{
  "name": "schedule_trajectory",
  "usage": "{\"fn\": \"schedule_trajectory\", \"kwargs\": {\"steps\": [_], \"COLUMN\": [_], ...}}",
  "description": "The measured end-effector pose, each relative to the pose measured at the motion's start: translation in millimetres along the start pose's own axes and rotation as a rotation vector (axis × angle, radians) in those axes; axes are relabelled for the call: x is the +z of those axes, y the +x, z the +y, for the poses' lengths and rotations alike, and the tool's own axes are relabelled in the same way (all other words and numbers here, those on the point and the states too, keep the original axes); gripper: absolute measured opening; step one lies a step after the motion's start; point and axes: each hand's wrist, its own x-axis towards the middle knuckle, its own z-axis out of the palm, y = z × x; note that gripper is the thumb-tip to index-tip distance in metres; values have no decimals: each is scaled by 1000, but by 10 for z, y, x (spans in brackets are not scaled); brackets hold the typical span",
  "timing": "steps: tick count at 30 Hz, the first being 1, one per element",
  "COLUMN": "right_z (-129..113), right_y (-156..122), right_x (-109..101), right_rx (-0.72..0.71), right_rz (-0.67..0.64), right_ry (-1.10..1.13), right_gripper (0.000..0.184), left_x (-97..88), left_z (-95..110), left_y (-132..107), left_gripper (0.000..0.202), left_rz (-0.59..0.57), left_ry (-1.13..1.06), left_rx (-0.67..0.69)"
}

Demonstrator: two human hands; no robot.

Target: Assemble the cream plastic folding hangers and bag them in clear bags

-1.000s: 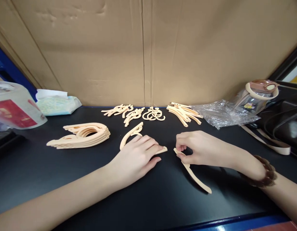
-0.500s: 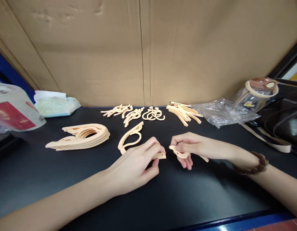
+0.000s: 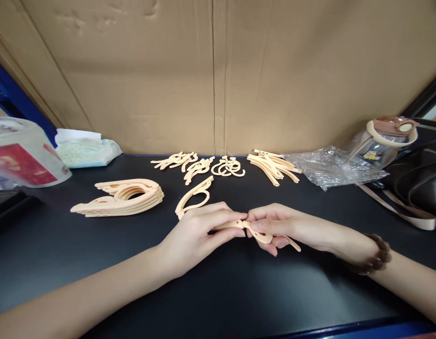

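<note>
My left hand (image 3: 200, 233) pinches the end of a peach plastic hanger part (image 3: 194, 200) whose hook curves away toward the back. My right hand (image 3: 277, 223) grips a second peach arm piece (image 3: 263, 237), its far end sticking out below my fingers. The two pieces meet end to end between my fingertips, just above the black table (image 3: 239, 292). Both hands are closed on their pieces. A brown bead bracelet (image 3: 375, 256) is on my right wrist.
A stack of finished peach hangers (image 3: 122, 197) lies at the left. Loose hooks (image 3: 200, 165) and arm pieces (image 3: 272, 167) lie along the cardboard wall (image 3: 218, 70). A clear plastic bag (image 3: 327, 167), a water bottle (image 3: 380, 139), a tissue pack (image 3: 85, 150) and a jar (image 3: 23, 157) stand around.
My right hand lifted its arm piece off the table and moved left. My left hand lifted its piece's end, and the two pieces now touch.
</note>
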Motion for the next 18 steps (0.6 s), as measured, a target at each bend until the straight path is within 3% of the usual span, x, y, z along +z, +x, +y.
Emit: {"fn": "schedule_trajectory", "kwargs": {"steps": [6,18], "right_z": [33,60], "right_y": [2,-5], "right_x": [-17,-51], "right_rx": [25,58], "right_rz": [-25,-62], "right_ry": [65,12], "right_gripper": [29,31], "left_x": [37,70], "left_z": [-17,71], "left_y": [-6,-20], "left_gripper": [23,24], "left_rz": [90,90], "left_ry": [-86,-161], "left_rx": [57,79]}}
